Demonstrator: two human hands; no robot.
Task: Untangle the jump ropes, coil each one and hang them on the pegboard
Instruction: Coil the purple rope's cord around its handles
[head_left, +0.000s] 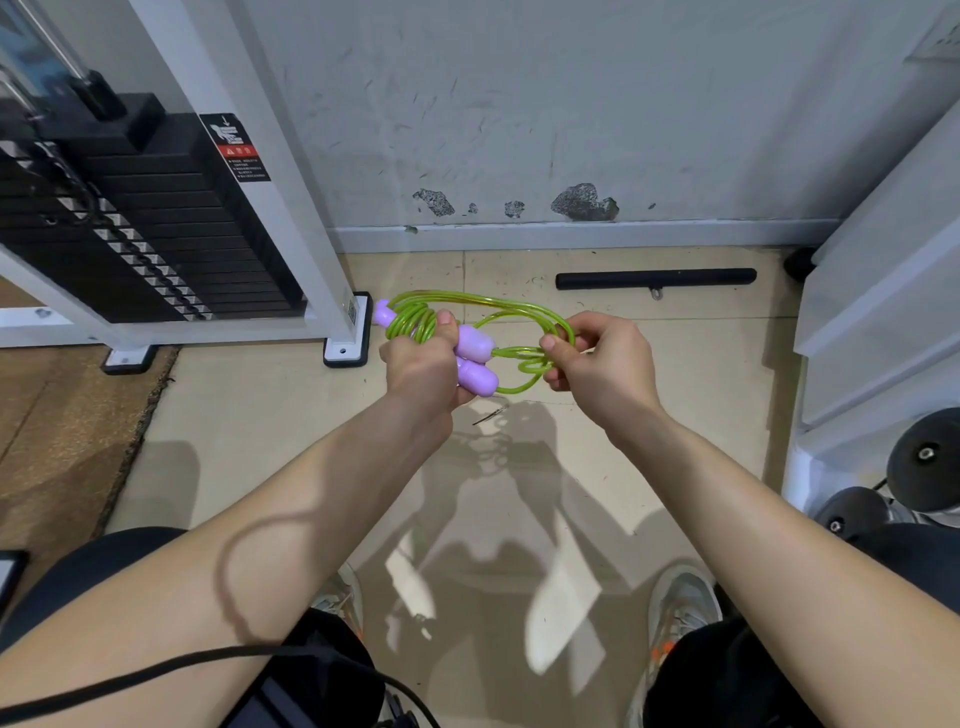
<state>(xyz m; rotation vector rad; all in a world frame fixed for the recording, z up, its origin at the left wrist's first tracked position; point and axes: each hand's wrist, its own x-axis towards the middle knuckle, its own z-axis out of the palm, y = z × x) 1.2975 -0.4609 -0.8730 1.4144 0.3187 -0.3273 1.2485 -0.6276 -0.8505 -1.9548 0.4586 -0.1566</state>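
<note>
A green jump rope with two purple handles hangs in the air in front of me, above the tiled floor. My left hand grips both handles together, with several turns of green rope wound round them. My right hand pinches a bundle of green loops at the other end, thumb on top. A long loop arcs between the two hands. No pegboard and no second rope are in view.
A weight-stack machine with a white frame stands at the left. A black bar handle lies on the floor by the wall. White shelving and dark dumbbells are at the right. My shoes are below.
</note>
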